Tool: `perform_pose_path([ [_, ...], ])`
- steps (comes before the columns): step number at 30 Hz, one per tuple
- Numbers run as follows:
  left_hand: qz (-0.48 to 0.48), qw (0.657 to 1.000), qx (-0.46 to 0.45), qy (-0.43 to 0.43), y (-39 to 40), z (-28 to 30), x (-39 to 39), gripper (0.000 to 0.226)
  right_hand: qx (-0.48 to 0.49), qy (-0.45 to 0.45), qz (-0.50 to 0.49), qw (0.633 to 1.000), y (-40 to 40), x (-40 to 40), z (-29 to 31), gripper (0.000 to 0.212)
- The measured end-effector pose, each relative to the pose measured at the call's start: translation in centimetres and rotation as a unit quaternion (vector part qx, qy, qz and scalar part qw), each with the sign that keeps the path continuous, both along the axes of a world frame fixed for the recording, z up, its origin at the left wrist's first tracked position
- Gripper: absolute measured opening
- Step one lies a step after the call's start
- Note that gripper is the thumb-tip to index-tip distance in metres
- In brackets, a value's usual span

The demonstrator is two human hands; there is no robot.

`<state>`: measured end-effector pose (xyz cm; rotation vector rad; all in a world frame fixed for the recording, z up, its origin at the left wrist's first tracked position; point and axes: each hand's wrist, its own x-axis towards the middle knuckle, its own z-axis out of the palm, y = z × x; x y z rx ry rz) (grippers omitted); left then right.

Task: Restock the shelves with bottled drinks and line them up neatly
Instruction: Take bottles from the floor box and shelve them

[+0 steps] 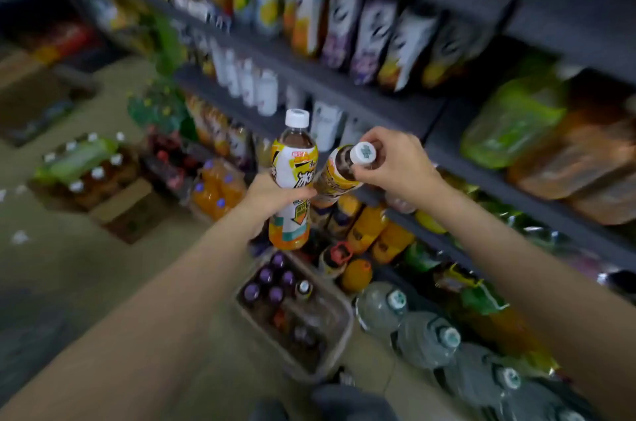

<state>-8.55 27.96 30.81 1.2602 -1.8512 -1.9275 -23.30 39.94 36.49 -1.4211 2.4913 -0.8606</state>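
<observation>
A: Shop aisle, dark shelves (pixel 309 76) on the right, pale floor (pixel 86 265) left. Very blurry away from the middle. What were the hands doing?

B: Each held one tea bottle in the air in front of the shelves. The left hand (pixel 272 197) was wrapped round the middle of an upright bottle (pixel 292 179), white cap on top. The right hand (pixel 395 166) pinched the neck of a second bottle (pixel 344 172) just under its cap, tilted with the cap toward the camera.

A: Touching?

B: The two bottles sat side by side and looked to touch at the labels. Neither was on a shelf yet.

A: Why those grips?

B: My guess: the body grip kept one upright, ready to stand on a shelf. The neck pinch looked like a lift-out grip from a box.

A: Containers?

B: Carton (pixel 296 314) on the floor below the hands, holding purple-capped bottles at its far end, the near part too blurred to tell. Further left, an open box (pixel 120 207) with white-capped bottles partly under green wrap. Big water jugs (pixel 426 338) stood in a row along the shelf foot, with orange drink bottles (pixel 364 224) down low behind the hands.

A: Progress?

B: Mid-restock, I'd say; stock remained in both boxes.
</observation>
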Motion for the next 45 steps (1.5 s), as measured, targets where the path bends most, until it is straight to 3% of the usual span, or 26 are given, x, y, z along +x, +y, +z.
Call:
perform_pose_path([
  [4,-0.073,0.995,-0.050,0.042,2.5,10.1,-4.9,0.033,-0.121,-0.015,-0.113,0.986,4.9,-2.2,11.3,0.026],
  [9,-0.196,0.968,-0.121,0.097,8.5,20.1,-11.2,0.032,-0.206,0.101,-0.194,0.954,14.0,-4.9,20.9,0.037],
  [12,-0.274,0.944,-0.136,0.120,13.8,23.4,-15.1,0.026,-0.277,0.119,-0.262,0.917,21.1,-7.0,23.4,0.038],
  [18,-0.384,0.890,-0.176,0.169,27.8,27.6,-23.8,0.029,-0.427,-0.011,-0.370,0.825,35.1,-13.7,25.1,0.045],
  [22,-0.408,0.873,-0.172,0.203,36.0,29.2,-29.5,0.033,-0.434,0.058,-0.399,0.806,43.3,-18.3,26.4,0.045],
  [27,-0.381,0.882,-0.175,0.216,41.6,29.0,-34.3,0.044,-0.419,0.149,-0.383,0.810,48.1,-21.5,26.7,0.023],
  [32,-0.346,0.896,-0.193,0.200,42.4,27.8,-36.7,0.050,-0.438,0.128,-0.375,0.807,49.5,-25.1,24.9,0.024],
  [39,-0.348,0.896,-0.170,0.216,41.9,27.0,-37.6,0.045,-0.336,0.040,-0.356,0.871,48.9,-27.2,23.6,0.065],
  [42,-0.376,0.882,-0.183,0.218,42.5,27.0,-38.0,0.043,-0.291,0.047,-0.348,0.890,50.0,-26.1,22.3,0.080],
  [45,-0.402,0.868,-0.194,0.215,44.1,27.3,-38.7,0.047,-0.289,0.051,-0.346,0.891,51.5,-25.0,22.0,0.079],
])
